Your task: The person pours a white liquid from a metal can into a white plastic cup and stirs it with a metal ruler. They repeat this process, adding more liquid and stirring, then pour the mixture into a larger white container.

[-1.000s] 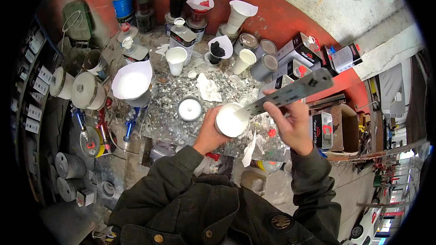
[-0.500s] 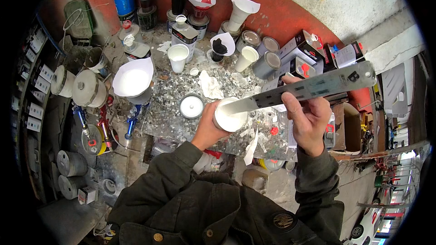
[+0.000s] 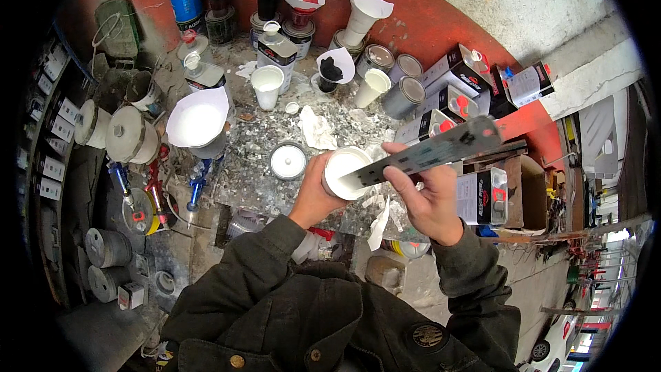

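Note:
My left hand [image 3: 313, 194] is wrapped round the left side of a cup of white paint [image 3: 346, 169], held above the messy bench. In my right hand [image 3: 432, 200] is a long, flat, dark mixing stick [image 3: 434, 151], pinched between thumb and fingers. Its lower end dips into the white paint, and its upper end slants up to the right. Left of the cup stands an open tin of white paint [image 3: 288, 162] with a pale round middle. A crumpled white paper [image 3: 317, 129] lies just beyond the cup.
White mixing cups [image 3: 267, 88] and paper strainers in cups [image 3: 336, 69] stand toward the back. At left are a large paper cone with white paint [image 3: 197, 120] and spray guns [image 3: 157, 196]. Metal cans [image 3: 454, 76] line the back right; another can [image 3: 482, 196] stands right of my hand.
My right hand has moved left and closer to the cup, and the mixing stick has slid deeper into the paint. My left hand keeps the cup in nearly the same place.

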`<state>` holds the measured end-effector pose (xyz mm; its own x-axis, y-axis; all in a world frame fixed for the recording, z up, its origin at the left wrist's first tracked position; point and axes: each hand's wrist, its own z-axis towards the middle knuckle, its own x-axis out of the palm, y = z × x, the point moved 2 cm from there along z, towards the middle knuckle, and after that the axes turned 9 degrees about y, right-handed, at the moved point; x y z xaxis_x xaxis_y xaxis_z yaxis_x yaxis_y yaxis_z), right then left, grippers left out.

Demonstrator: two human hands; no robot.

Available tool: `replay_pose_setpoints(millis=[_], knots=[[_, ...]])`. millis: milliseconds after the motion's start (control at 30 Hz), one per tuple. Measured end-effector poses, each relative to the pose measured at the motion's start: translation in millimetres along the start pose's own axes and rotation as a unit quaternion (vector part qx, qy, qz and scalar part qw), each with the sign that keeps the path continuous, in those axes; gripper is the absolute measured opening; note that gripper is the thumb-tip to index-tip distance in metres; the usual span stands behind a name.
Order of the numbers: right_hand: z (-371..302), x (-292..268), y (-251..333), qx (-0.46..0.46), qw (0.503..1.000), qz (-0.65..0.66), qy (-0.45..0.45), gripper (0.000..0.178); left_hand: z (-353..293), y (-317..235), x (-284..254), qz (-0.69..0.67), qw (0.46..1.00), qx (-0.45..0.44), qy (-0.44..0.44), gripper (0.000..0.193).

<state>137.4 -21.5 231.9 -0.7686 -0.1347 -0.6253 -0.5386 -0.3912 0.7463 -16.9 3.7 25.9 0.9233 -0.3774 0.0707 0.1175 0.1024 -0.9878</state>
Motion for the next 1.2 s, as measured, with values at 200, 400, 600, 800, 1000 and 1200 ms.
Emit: replay_pose_setpoints(millis=[200,400,600,800,1000,1200], knots=[[14,-30,17,-0.062,0.995,-0.029,-0.074,0.028,-3,4,1,0.023,1.000,-0.002,0.011,0.089],[12,-25,-4,-0.021,0.997,-0.069,-0.015,0.027,-4,0,1,0.005,1.000,0.011,0.009,0.089],[-6,2,-14,-0.024,0.999,-0.042,0.008,0.029,-3,2,3,0.003,1.000,0.009,-0.005,0.087],[-3,-9,12,-0.036,0.998,-0.036,-0.036,0.028,-5,2,3,0.011,1.000,0.005,-0.002,0.087],[11,-32,20,-0.045,0.995,-0.050,-0.071,0.028,-7,0,0,0.006,1.000,0.007,0.003,0.088],[8,-12,-17,-0.036,0.998,-0.051,0.008,0.030,-5,1,0,-0.018,1.000,0.005,0.002,0.087]])
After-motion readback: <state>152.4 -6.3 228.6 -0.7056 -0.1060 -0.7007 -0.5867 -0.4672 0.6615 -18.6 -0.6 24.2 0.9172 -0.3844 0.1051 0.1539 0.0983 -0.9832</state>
